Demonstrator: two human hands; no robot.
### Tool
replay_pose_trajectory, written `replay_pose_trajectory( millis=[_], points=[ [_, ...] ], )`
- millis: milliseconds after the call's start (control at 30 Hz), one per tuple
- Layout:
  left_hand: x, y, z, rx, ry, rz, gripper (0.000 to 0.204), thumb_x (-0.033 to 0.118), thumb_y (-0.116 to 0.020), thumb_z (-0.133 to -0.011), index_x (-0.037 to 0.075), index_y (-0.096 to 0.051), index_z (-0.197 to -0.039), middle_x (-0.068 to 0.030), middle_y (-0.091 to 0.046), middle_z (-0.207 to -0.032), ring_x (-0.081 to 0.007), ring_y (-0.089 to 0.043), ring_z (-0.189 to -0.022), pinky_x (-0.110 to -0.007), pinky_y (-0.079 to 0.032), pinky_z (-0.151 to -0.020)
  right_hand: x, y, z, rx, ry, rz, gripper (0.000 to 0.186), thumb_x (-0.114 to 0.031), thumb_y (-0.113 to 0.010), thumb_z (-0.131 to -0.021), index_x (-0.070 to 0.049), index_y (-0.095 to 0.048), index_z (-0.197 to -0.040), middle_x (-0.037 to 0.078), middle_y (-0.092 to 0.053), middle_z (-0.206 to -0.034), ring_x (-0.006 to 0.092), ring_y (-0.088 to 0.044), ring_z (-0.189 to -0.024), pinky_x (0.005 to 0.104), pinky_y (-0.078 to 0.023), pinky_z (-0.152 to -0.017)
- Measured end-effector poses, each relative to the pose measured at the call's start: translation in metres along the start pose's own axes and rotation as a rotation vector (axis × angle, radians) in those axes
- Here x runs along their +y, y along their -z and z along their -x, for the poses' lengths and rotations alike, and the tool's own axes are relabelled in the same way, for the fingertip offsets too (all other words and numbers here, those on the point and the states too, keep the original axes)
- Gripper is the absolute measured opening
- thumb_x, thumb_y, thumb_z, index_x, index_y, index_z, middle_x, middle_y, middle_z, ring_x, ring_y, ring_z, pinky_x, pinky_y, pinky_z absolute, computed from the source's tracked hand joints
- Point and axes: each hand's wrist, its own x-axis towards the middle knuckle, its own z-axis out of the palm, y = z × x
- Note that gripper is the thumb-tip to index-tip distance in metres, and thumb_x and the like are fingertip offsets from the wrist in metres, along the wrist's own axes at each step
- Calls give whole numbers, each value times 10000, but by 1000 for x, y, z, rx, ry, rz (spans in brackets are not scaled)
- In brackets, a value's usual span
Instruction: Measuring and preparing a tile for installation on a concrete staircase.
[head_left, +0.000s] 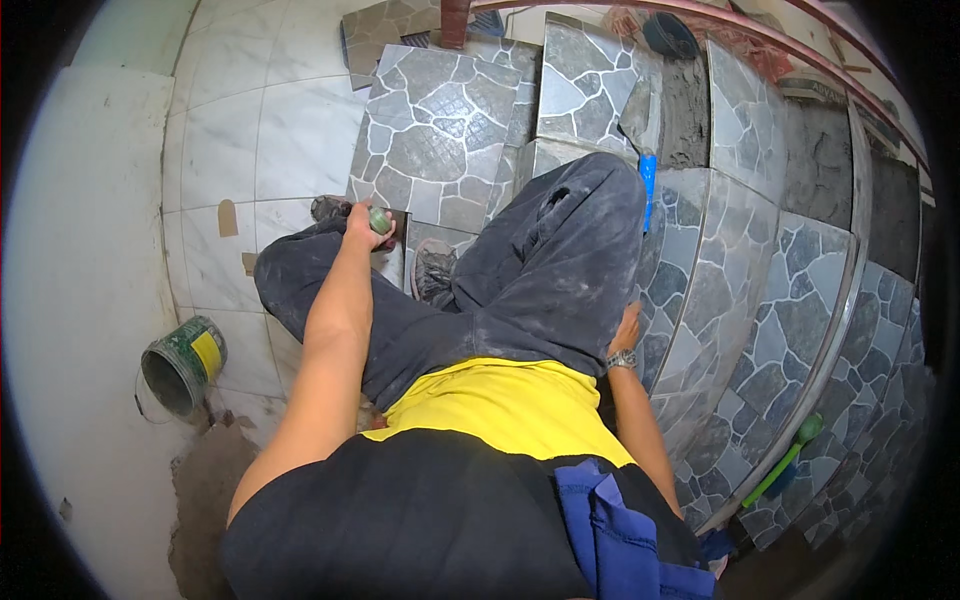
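Observation:
My left hand [368, 228] is closed round a small green object [379, 220], perhaps a handle, beside my left knee, at the lower edge of a grey stone-patterned tile [430, 120]. My right hand [623, 335], with a watch at its wrist, is low beside my right thigh against patterned step tiles [672, 280]; its fingers are blurred and partly behind the leg. Above it a blue-handled trowel [646, 185] lies near grey mortar [686, 115]. I am seated, with both legs bent.
A green bucket [180, 370] stands by the left wall [80, 250] on white marbled tiles [215, 150]. Tiled steps descend to the right, with a metal strip [780, 420] and a green-handled tool [790, 450]. A red rail [820, 30] and dark bucket [668, 35] are at the top.

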Motion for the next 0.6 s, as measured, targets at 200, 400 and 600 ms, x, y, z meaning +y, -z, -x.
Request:
replay_pose_trajectory(
  millis=[200, 400, 600],
  points=[
    [3, 10, 1, -6, 4, 21, 386, 364, -587, -997, 66, -518, -1233, -153, -586, -1097, -293, -621, -938, -499, -523, -851, 38, -5, -19, -104, 49, 194, 414, -387, -427, -1087, 4, -550, -1033, 295, -712, -851, 457, -710, -810, 518, -562, -679],
    [6, 24, -26, -215, 93, 6, 408, 360, -601, -974, 58, -512, -1235, -197, -588, -1097, -348, -608, -915, -504, -528, -797, -21, 13, 4, -104, 201, 394, 262, -145, -454, -1032, -3, -669, -983, 260, -705, -846, 406, -709, -767, 497, -560, -653],
    [13, 20, -35, -99, -19, -175, 448, 384, -500, -1027, 21, -542, -1287, -133, -614, -1175, -278, -596, -1002, -454, -526, -821, -57, 61, 85, -117, 94, 344, 239, -126, -547, -953, 52, -683, -1038, 300, -693, -925, 478, -681, -864, 542, -553, -758]
  ],
)
